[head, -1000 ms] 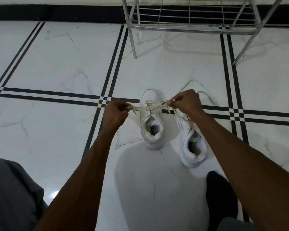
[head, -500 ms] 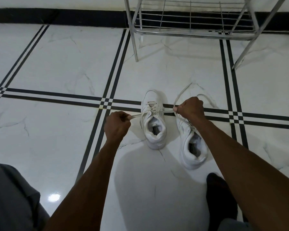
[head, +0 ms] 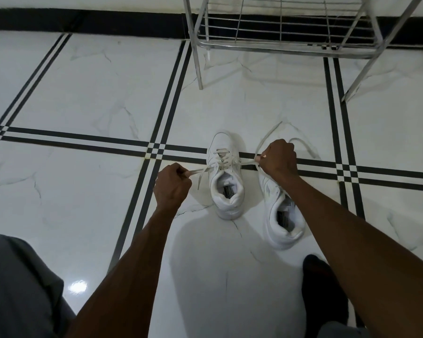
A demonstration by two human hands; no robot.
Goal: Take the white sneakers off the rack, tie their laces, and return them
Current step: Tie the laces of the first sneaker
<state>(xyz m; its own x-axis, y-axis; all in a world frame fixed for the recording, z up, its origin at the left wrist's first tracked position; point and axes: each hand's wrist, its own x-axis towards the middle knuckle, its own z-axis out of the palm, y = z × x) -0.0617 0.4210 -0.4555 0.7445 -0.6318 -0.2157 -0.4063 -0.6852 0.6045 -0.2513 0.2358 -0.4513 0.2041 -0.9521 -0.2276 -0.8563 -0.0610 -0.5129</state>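
Two white sneakers stand side by side on the marble floor, toes pointing away from me. The left sneaker (head: 226, 181) has its laces (head: 226, 163) pulled out sideways. My left hand (head: 172, 186) pinches one lace end to the left of that shoe. My right hand (head: 277, 158) grips the other lace end to its right, above the toe of the right sneaker (head: 282, 215), whose front part my hand and forearm hide. Loose lace loops (head: 300, 143) trail on the floor beyond my right hand.
A metal shoe rack (head: 286, 45) stands against the wall straight ahead, its lowest wire shelf bare. My grey-clad knee (head: 17, 289) fills the lower left and my foot in a black sock (head: 320, 284) rests at the lower right. Black stripes cross the white floor tiles.
My hands have drawn apart, pulling the left sneaker's lace ends out to either side. The view has tipped down a little, so the rack and shoes sit lower in the frame.
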